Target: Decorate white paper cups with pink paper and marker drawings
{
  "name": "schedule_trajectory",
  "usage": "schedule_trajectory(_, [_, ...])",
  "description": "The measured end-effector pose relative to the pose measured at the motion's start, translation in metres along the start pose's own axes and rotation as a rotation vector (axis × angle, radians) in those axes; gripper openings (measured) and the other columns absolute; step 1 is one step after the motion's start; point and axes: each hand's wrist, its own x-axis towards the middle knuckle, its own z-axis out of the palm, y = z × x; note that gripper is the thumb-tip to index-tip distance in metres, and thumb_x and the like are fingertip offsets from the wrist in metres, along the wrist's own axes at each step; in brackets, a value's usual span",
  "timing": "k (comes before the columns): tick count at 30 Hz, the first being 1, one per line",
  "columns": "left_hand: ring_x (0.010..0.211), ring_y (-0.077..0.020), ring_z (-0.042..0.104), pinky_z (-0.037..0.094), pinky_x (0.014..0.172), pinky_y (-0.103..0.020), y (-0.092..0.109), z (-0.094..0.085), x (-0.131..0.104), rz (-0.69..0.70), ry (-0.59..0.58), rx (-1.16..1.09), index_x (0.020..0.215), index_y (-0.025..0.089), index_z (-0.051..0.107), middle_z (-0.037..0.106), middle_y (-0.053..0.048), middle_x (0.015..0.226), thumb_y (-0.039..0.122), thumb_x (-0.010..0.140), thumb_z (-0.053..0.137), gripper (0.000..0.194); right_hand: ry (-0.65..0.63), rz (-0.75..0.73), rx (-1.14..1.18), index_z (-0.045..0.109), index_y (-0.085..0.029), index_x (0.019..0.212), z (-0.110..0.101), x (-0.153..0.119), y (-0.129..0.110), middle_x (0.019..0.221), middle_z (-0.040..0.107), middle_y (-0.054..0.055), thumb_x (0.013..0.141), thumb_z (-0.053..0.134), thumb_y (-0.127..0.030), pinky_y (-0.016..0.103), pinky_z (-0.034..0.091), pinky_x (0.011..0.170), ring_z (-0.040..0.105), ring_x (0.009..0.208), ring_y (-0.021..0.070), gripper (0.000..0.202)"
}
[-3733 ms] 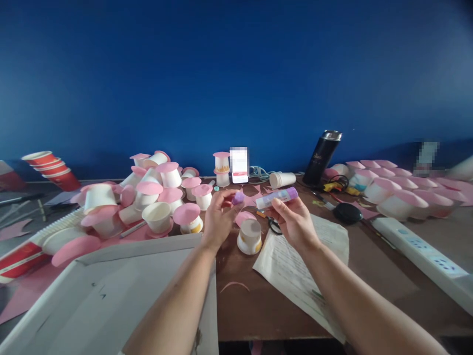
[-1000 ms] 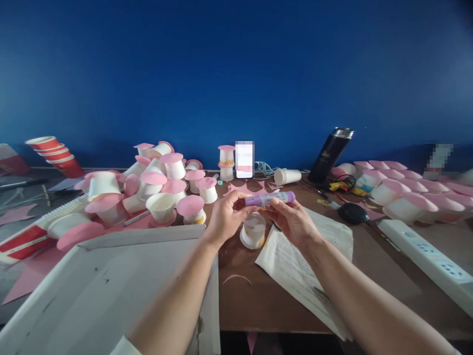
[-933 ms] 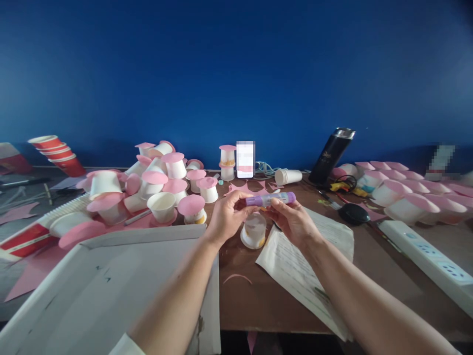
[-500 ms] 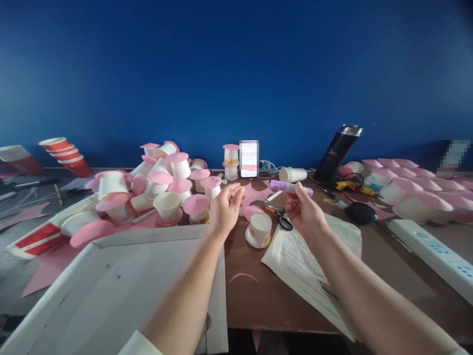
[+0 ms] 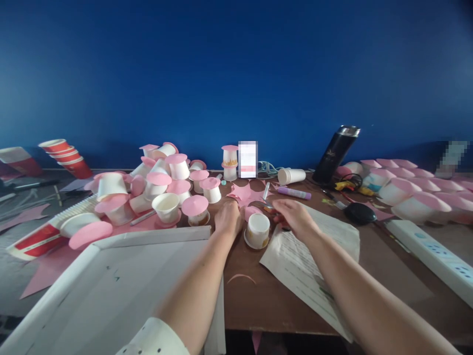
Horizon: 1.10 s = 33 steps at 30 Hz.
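My left hand is low over the table, its back toward me and its fingers curled under, left of a small upturned white paper cup. What lies under those fingers is hidden. The cup stands on a pale round base, and a pink paper piece shows just behind it. To the cup's right, my right hand hovers with fingers stretched toward it, above the partly hidden scissors. Behind this hand a purple glue stick lies on the table.
White cups with pink discs crowd the left; more pink-topped cups stand right. A white box lid fills the front left. A printed sheet, power strip, black mouse and leaning black bottle are on the right.
My right hand has let go of the glue stick, which now lies on the table, and has moved down and left. My left hand has come lower, beside the cup.
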Motion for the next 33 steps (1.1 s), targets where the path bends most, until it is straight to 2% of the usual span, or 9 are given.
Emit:
schedule_trajectory(2, [0.101, -0.0331, 0.067, 0.046, 0.082, -0.039, 0.000, 0.001, 0.001, 0.000, 0.019, -0.066, 0.090, 0.015, 0.070, 0.071, -0.022, 0.107, 0.037, 0.091, 0.051, 0.029, -0.055, -0.097, -0.225, 0.068, -0.018, 0.084, 0.002, -0.004, 0.005, 0.061, 0.072, 0.001, 0.076, 0.080, -0.019, 0.018, 0.041, 0.029, 0.059, 0.037, 0.0114, 0.015])
schedule_trajectory(4, [0.096, -0.0337, 0.067, 0.046, 0.081, -0.039, 0.000, 0.001, 0.000, 0.009, 0.035, -0.117, 0.080, 0.016, 0.069, 0.071, -0.022, 0.100, 0.035, 0.090, 0.051, 0.028, -0.092, -0.171, -0.327, 0.068, -0.020, 0.082, 0.003, -0.007, 0.009, 0.050, 0.067, -0.003, 0.075, 0.080, -0.019, 0.020, 0.037, 0.029, 0.055, 0.032, 0.0117, 0.014])
schedule_trajectory(8, [0.087, -0.0307, 0.067, 0.045, 0.075, -0.036, 0.001, 0.002, 0.001, 0.026, 0.020, -0.182, 0.063, 0.020, 0.063, 0.071, -0.016, 0.082, 0.035, 0.086, 0.055, 0.029, -0.146, -0.177, -0.308, 0.070, -0.021, 0.079, 0.006, -0.007, 0.011, 0.045, 0.064, -0.003, 0.073, 0.080, -0.017, 0.022, 0.036, 0.031, 0.056, 0.032, 0.0130, 0.012])
schedule_trajectory(14, [0.070, -0.0212, 0.060, 0.040, 0.065, -0.030, -0.003, 0.009, 0.012, 0.002, -0.031, -0.373, 0.060, 0.020, 0.063, 0.065, -0.005, 0.067, 0.031, 0.078, 0.065, 0.021, -0.129, -0.177, -0.320, 0.070, -0.021, 0.081, 0.008, -0.007, 0.009, 0.054, 0.068, -0.001, 0.072, 0.079, -0.019, 0.024, 0.037, 0.035, 0.059, 0.038, 0.0144, 0.013])
schedule_trajectory(19, [0.059, -0.0116, 0.049, 0.034, 0.056, -0.024, -0.007, -0.001, 0.013, -0.066, -0.039, -0.926, 0.070, 0.016, 0.066, 0.057, 0.002, 0.062, 0.040, 0.071, 0.074, 0.025, -0.038, -0.204, -0.312, 0.066, -0.021, 0.094, 0.007, -0.004, 0.010, 0.070, 0.073, 0.001, 0.076, 0.074, -0.029, 0.024, 0.039, 0.038, 0.060, 0.044, 0.0141, 0.021])
schedule_trajectory(23, [0.053, -0.0043, 0.038, 0.022, 0.045, -0.017, -0.006, -0.022, 0.003, -0.077, -0.160, -1.430, 0.071, 0.015, 0.059, 0.049, 0.004, 0.065, 0.043, 0.056, 0.089, 0.044, -0.002, -0.200, -0.105, 0.067, -0.021, 0.090, 0.006, -0.004, 0.004, 0.068, 0.068, 0.000, 0.074, 0.076, -0.046, 0.022, 0.028, 0.037, 0.047, 0.042, 0.0082, 0.031])
schedule_trajectory(25, [0.052, -0.0015, 0.036, 0.019, 0.043, -0.014, -0.005, -0.031, -0.002, -0.060, -0.271, -1.554, 0.074, 0.014, 0.059, 0.048, 0.005, 0.068, 0.038, 0.052, 0.092, 0.046, -0.053, -0.171, 0.026, 0.069, -0.020, 0.086, 0.005, -0.007, -0.001, 0.072, 0.068, 0.000, 0.069, 0.080, -0.053, 0.022, 0.023, 0.037, 0.041, 0.043, 0.0059, 0.038])
schedule_trajectory(28, [0.051, -0.0004, 0.036, 0.018, 0.041, -0.012, -0.004, -0.037, -0.007, -0.104, -0.389, -1.540, 0.074, 0.013, 0.059, 0.048, 0.005, 0.068, 0.034, 0.054, 0.093, 0.044, -0.221, -0.075, 0.170, 0.070, -0.019, 0.083, 0.003, -0.013, -0.010, 0.072, 0.065, 0.000, 0.065, 0.083, -0.059, 0.021, 0.018, 0.039, 0.037, 0.046, 0.0046, 0.046])
schedule_trajectory(33, [0.049, -0.0004, 0.036, 0.017, 0.039, -0.012, -0.007, -0.039, -0.009, -0.162, -0.466, -1.420, 0.075, 0.014, 0.060, 0.049, 0.005, 0.068, 0.032, 0.057, 0.092, 0.041, -0.434, 0.011, 0.132, 0.062, -0.017, 0.072, -0.005, -0.019, -0.017, 0.055, 0.047, -0.005, 0.066, 0.083, -0.061, 0.022, 0.010, 0.043, 0.028, 0.047, 0.0045, 0.049])
